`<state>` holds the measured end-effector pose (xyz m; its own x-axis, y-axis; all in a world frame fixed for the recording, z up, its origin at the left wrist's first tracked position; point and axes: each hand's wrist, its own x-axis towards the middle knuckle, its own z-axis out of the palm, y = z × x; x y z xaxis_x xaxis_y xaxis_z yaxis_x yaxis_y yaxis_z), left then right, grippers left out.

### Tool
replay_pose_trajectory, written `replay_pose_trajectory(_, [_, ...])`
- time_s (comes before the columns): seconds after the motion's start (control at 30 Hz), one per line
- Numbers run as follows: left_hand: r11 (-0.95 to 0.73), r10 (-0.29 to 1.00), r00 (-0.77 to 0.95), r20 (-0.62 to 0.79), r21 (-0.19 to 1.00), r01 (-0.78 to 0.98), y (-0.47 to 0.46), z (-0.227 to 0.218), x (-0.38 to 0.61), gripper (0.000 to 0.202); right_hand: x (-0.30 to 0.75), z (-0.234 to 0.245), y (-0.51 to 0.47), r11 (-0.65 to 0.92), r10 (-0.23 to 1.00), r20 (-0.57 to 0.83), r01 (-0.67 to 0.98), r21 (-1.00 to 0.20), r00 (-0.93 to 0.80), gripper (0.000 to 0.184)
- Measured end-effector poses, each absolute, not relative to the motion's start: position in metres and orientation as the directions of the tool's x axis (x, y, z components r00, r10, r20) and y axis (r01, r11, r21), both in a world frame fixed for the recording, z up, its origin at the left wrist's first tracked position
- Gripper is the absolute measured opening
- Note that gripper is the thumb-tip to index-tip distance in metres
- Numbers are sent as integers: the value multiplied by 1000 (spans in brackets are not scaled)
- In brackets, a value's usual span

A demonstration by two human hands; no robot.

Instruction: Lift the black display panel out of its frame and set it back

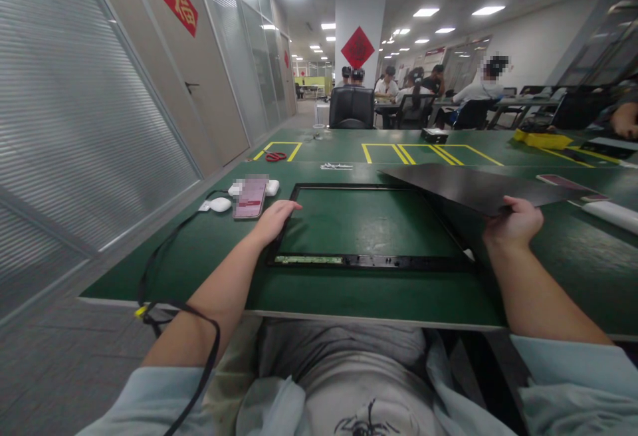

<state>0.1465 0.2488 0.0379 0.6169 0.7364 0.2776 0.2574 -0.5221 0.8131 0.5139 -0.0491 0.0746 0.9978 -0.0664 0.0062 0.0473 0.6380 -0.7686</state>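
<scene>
A black rectangular frame [369,261] lies flat on the green table [349,293] in front of me, with the table surface showing through it. My left hand [274,218] rests on the frame's left edge, fingers stretched out flat. My right hand [514,221] is closed on the near corner of a thin black panel [473,187], which is lifted and tilted above the frame's right side.
A phone [250,197], a white earbud case [272,187] and a white mouse [218,205] with a black cable lie left of the frame. Red scissors [275,156] and small metal parts [336,166] sit farther back. Yellow tape marks the table. Several people sit at desks behind.
</scene>
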Motion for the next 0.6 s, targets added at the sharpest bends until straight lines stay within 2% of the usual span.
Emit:
replay_pose_trajectory(0.1, [-524,735,620,276,810,261,247,39,146,38,516,71,-50,617,-143,26,110,-779,989,32])
replay_pose_trajectory(0.23, [-538,728,627,277,797,273,246,39,147,38,518,70,-53,583,-173,35,131,-802,984,34])
replay_pose_trajectory(0.4, [-550,719,641,269,784,288,246,38,147,41,520,70,-53,593,-166,23,118,-796,986,37])
replay_pose_trajectory(0.6, [-552,720,635,279,786,279,246,38,146,38,525,66,-51,552,-162,-66,35,-833,985,38])
